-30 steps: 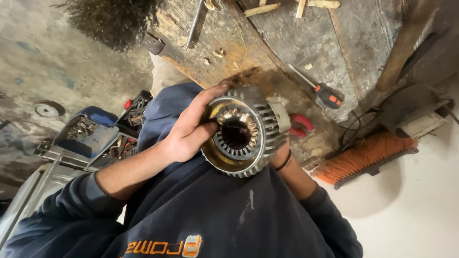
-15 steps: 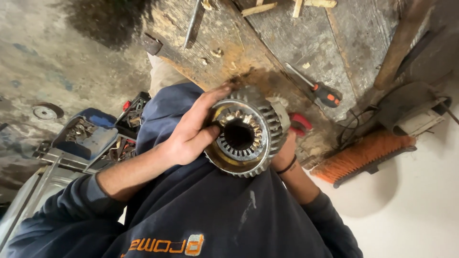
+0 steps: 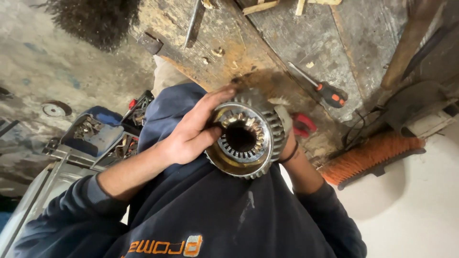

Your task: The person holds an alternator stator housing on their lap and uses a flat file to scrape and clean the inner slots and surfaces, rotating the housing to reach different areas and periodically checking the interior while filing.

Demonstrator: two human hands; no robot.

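A stator (image 3: 246,138) sits between both hands before the table (image 3: 306,43), where a screwdriver (image 3: 321,87) lies right of it.

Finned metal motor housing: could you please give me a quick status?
Left hand grips the round finned metal motor housing. Right hand supports its far side. Nothing blocking it.

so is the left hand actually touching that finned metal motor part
Touching. The head view shows the left hand laid on the finned metal motor part, thumb pressed at its inner ring and fingers over the rim, no gap.
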